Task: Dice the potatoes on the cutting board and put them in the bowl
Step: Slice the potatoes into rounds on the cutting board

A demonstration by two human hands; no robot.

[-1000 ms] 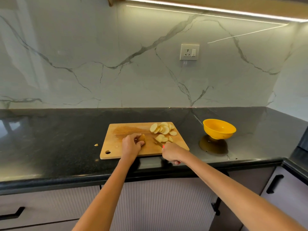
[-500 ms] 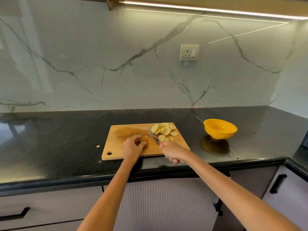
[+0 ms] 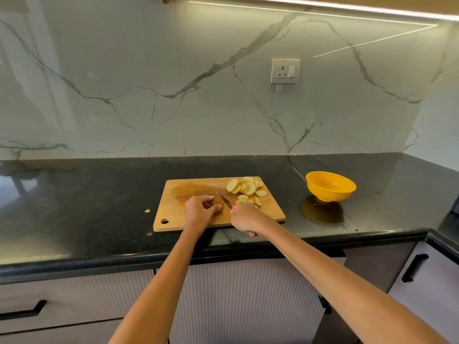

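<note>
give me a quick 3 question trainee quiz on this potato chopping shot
1. True or false: the bowl already holds potato.
2. Which hand grips the knife? A left hand B right hand C neither
3. Fill in: the slices lie on the board's ____ right part.

Key: 1 false, no potato shows in it. 2 B; the left hand holds the potatoes' uncut piece beside the blade. 3 far.
</note>
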